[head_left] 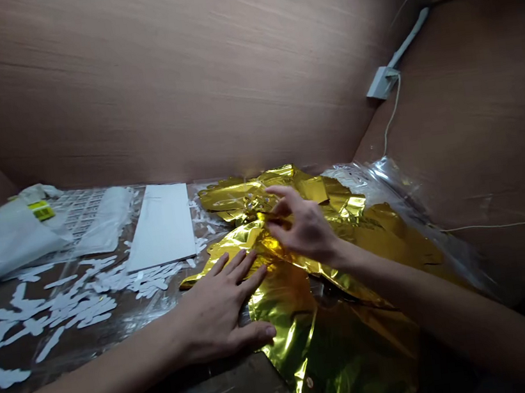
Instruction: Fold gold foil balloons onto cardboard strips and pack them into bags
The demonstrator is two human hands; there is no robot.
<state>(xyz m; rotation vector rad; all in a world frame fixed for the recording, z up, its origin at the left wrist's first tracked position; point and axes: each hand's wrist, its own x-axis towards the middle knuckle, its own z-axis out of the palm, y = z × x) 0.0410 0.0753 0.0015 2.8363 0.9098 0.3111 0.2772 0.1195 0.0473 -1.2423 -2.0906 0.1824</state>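
Note:
A flat, uninflated gold foil balloon (293, 321) lies crumpled and shiny before me, its lower part reaching the bottom edge of the view. My left hand (228, 301) rests palm down with fingers spread, the fingertips on the foil's left side. Thumb and fingers of my right hand (302, 226) are bent together in a pinch on a fold of the foil near the middle. More gold foil pieces (228, 198) lie stacked behind both hands and to the right. The exact pinched edge is partly hidden by my fingers.
Many white cut strips (64, 306) are scattered at the left. A white card (162, 226) stands out behind them, beside plastic-wrapped packets (88, 216). Clear plastic film (406, 184) lies at the right. Wooden panels (169, 73) enclose the table; a cable (394, 114) runs down the corner.

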